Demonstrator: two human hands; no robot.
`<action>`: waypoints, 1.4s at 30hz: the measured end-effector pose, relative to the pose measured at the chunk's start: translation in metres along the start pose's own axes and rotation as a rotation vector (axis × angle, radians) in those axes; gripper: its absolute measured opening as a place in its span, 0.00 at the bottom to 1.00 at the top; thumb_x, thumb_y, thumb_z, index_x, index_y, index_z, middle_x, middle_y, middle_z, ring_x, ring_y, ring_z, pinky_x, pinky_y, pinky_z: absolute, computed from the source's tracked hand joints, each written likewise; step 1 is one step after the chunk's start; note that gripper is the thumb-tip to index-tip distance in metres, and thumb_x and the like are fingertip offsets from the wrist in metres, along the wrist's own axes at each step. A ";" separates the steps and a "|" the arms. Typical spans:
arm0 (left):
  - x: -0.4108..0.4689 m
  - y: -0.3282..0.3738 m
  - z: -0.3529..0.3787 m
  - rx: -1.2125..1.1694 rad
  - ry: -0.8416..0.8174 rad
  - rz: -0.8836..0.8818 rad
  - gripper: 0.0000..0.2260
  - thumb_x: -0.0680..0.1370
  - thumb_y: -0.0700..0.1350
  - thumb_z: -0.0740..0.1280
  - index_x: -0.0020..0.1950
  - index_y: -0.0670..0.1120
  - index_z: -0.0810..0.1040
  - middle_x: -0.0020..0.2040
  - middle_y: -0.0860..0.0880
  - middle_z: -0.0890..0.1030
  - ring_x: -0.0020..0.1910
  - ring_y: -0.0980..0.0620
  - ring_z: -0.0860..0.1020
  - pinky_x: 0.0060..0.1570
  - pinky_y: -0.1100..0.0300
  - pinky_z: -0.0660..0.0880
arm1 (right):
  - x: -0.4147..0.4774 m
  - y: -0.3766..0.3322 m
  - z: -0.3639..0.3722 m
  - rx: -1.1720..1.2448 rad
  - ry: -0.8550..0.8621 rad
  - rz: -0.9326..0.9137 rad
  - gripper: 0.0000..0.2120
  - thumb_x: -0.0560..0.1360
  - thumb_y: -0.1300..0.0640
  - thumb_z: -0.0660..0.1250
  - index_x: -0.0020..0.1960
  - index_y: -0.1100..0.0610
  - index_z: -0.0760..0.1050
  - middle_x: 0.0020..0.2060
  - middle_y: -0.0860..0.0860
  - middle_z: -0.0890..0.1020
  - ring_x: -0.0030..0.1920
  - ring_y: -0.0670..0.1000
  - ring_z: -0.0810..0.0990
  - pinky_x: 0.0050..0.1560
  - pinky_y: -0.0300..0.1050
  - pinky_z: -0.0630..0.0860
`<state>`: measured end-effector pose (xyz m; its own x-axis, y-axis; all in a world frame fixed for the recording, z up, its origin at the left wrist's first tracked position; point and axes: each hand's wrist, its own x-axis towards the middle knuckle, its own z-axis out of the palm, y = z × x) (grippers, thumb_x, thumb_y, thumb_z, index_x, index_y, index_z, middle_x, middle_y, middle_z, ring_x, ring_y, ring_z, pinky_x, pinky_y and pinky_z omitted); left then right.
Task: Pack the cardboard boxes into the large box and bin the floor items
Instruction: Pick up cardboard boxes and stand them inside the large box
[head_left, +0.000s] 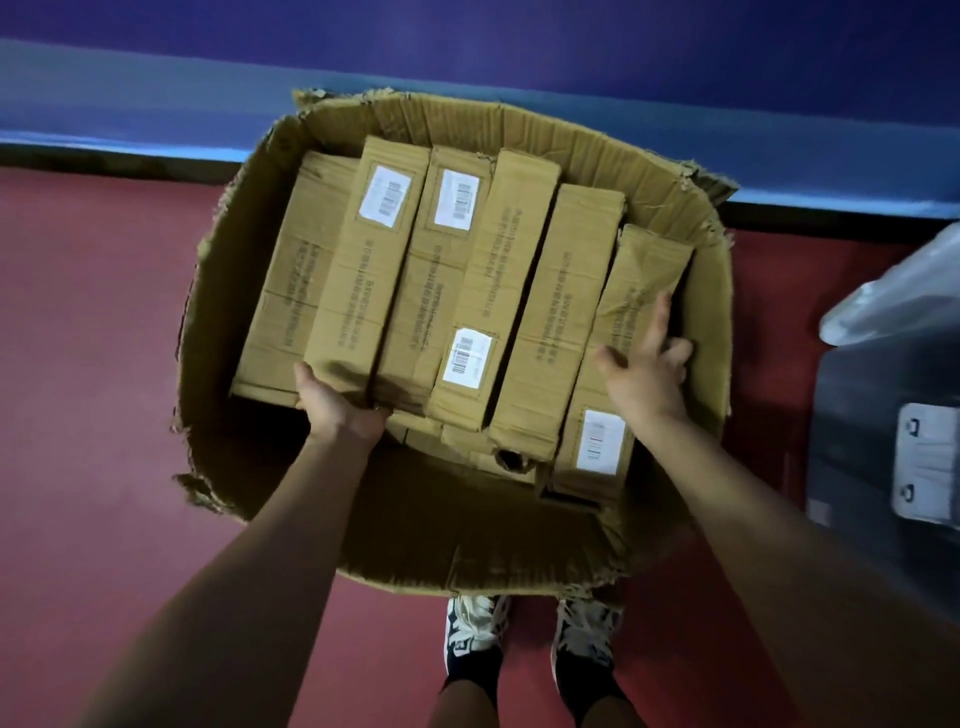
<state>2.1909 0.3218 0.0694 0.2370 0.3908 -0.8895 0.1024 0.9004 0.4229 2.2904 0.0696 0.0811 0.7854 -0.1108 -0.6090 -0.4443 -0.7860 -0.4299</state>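
Two bare forearms reach down from the bottom edge, above a pair of white-and-dark laced shoes (475, 629) standing just short of the large box (234, 291). That box sits on the floor, a wide open carton of soft, creased corrugated board whose rim is torn and ragged at the corners. Inside it, six long, narrow cardboard boxes (498, 270) lie side by side, slightly fanned, on a lower layer of the same brown cartons. Their tops are wrinkled, carry faint printed lines, and several bear white barcode labels. The left hand (337, 405) grasps the near end of the second box (358, 260) from the left, thumb up its side, fingers tucked out of sight beneath. The right hand (649, 374) is spread flat with straight fingers resting on the dented rightmost box (639, 280). Around the carton lies a dull red floor (104, 364), with a blue wall band (156, 114) beyond. A grey bin (872, 415) with a clear plastic liner stands to the right.
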 end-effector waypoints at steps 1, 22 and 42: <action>-0.003 -0.004 -0.005 0.034 -0.006 -0.010 0.25 0.77 0.62 0.54 0.70 0.53 0.69 0.63 0.45 0.74 0.62 0.42 0.72 0.64 0.40 0.67 | -0.012 0.002 0.003 -0.019 0.007 -0.005 0.42 0.76 0.48 0.63 0.77 0.44 0.36 0.70 0.60 0.55 0.68 0.63 0.61 0.65 0.54 0.64; -0.011 -0.009 -0.039 0.181 0.232 0.025 0.23 0.78 0.57 0.57 0.72 0.50 0.66 0.68 0.44 0.71 0.65 0.42 0.71 0.62 0.44 0.68 | -0.001 -0.004 -0.005 -0.066 -0.075 -0.017 0.32 0.81 0.54 0.54 0.78 0.48 0.39 0.71 0.58 0.52 0.71 0.60 0.56 0.71 0.50 0.58; -0.095 -0.129 0.028 0.590 -0.091 -0.514 0.24 0.80 0.55 0.52 0.69 0.40 0.68 0.52 0.39 0.76 0.51 0.42 0.75 0.42 0.50 0.71 | -0.052 0.035 -0.029 -0.278 -0.245 -0.165 0.25 0.80 0.58 0.58 0.76 0.55 0.59 0.72 0.55 0.62 0.71 0.56 0.64 0.69 0.44 0.61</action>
<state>2.1823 0.1627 0.1040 0.0966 -0.0868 -0.9915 0.7105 0.7036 0.0076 2.2469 0.0301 0.1170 0.6953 0.1530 -0.7022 -0.1609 -0.9192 -0.3596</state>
